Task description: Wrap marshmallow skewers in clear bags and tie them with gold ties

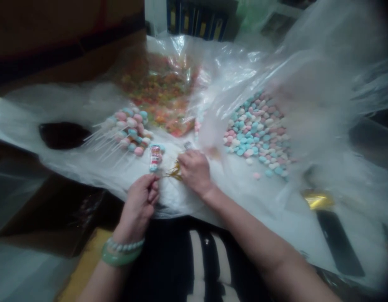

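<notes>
At the front edge of the plastic-sheeted worktop (71, 157): left fingers (152, 186) clenched on the lower end of an upright wrapped candy stick (155, 158). Right fingers (185, 158) pinching gold twist ties (175, 172), just beside it. Jade bangle (120, 256) on left wrist. Further out: pastel candy lollipops (129, 130) to the left, loose pastel candies (256, 130) to the right, orange candy in a clear bag (159, 94) between. Black phone (340, 243) far right.

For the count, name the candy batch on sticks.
The pink-and-blue candies fanned on white sticks, unlike the loose pastel heap and bagged orange candies.
</notes>
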### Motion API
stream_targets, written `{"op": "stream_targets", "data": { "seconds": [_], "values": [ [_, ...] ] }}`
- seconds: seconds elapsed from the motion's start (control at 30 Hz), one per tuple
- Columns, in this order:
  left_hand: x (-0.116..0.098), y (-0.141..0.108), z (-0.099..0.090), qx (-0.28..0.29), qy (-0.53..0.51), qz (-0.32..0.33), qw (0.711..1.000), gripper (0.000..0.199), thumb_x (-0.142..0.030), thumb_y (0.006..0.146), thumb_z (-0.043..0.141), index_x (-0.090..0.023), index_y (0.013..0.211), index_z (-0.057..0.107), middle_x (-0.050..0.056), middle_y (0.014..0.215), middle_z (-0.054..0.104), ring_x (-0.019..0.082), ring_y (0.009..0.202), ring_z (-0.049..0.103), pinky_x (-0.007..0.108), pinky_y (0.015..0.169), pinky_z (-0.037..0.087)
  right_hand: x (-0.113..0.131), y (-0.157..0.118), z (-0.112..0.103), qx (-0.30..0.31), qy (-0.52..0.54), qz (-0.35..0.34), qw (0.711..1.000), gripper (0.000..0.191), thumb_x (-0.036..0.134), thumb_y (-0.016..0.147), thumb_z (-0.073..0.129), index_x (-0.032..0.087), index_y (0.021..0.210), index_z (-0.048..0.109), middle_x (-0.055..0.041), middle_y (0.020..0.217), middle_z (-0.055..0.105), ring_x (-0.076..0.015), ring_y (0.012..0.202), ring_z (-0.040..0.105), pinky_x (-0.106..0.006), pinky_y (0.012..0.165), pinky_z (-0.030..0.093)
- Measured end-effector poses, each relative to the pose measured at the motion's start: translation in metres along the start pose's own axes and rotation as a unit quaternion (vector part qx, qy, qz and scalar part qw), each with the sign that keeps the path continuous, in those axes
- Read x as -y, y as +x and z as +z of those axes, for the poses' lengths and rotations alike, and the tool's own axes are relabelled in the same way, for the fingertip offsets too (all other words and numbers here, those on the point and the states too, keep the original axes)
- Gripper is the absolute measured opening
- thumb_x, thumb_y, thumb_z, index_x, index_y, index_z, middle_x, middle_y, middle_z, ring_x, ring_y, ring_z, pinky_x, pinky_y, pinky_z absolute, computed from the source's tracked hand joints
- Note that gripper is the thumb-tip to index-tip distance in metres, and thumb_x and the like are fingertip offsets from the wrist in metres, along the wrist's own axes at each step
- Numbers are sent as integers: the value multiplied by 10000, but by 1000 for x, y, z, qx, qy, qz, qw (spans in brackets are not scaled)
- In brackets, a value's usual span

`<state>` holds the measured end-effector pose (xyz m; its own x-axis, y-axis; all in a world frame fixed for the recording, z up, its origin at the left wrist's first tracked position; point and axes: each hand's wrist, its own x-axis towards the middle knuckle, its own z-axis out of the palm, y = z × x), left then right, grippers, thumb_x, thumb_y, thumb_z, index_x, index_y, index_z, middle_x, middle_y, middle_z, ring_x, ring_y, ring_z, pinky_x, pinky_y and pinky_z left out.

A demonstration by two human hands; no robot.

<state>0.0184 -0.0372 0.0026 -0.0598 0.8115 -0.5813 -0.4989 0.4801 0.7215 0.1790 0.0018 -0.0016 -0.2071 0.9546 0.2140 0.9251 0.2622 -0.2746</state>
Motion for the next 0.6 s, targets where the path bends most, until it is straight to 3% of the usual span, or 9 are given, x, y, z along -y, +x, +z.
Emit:
{"op": "stream_targets", "data": {
  "seconds": [0.1, 0.23, 0.3, 0.43, 0.53, 0.6],
  "values": [
    [2, -3, 5, 9, -6, -21, 1000, 160, -176, 827, 572, -121, 678, 581, -51, 443, 458, 21, 286, 237, 157, 303, 161, 8, 33, 6, 89, -41, -18, 995, 223, 158, 914, 511, 172, 947, 731, -125, 959, 672, -259, 940, 545, -352, 763, 355],
    [1, -3, -2, -3, -21, -30, 999, 192, -168, 861, 557, -117, 677, 580, -47, 452, 462, 18, 288, 235, 153, 302, 161, 15, 57, 25, 128, -44, -38, 990, 250, 158, 916, 506, 171, 1023, 732, -123, 963, 684, -255, 929, 554, -349, 763, 351],
    [-2, -2, -9, -8, -32, -27, 999, 193, -158, 873, 558, -114, 687, 585, -50, 459, 461, 17, 293, 238, 150, 301, 168, 13, 57, 28, 101, -28, -38, 994, 232, 174, 935, 501, 182, 993, 726, -107, 950, 687, -245, 907, 556, -343, 761, 343],
    [-6, 1, -18, 23, -69, -34, 997, 155, -151, 891, 587, -113, 743, 609, -37, 510, 504, 25, 328, 316, 138, 317, 246, 3, 42, 18, -28, -5, -52, 998, 241, 155, 975, 443, 169, 959, 684, -95, 932, 670, -227, 890, 546, -330, 773, 331],
    [-4, 1, -16, 86, -110, -30, 990, 70, -162, 872, 661, -125, 822, 629, 35, 727, 666, 54, 460, 513, 147, 418, 424, 4, 18, 5, -96, -35, -144, 984, 235, 213, 993, 453, 180, 876, 653, -74, 806, 631, -225, 782, 510, -342, 732, 309],
    [-1, 1, -14, 140, -96, -44, 984, 105, -183, 833, 729, -139, 866, 639, 56, 845, 703, 83, 532, 588, 166, 446, 468, 7, 0, 0, -123, -58, -237, 962, 275, 267, 1008, 461, 192, 801, 624, -58, 732, 599, -221, 732, 485, -353, 725, 304]
  ]
}}
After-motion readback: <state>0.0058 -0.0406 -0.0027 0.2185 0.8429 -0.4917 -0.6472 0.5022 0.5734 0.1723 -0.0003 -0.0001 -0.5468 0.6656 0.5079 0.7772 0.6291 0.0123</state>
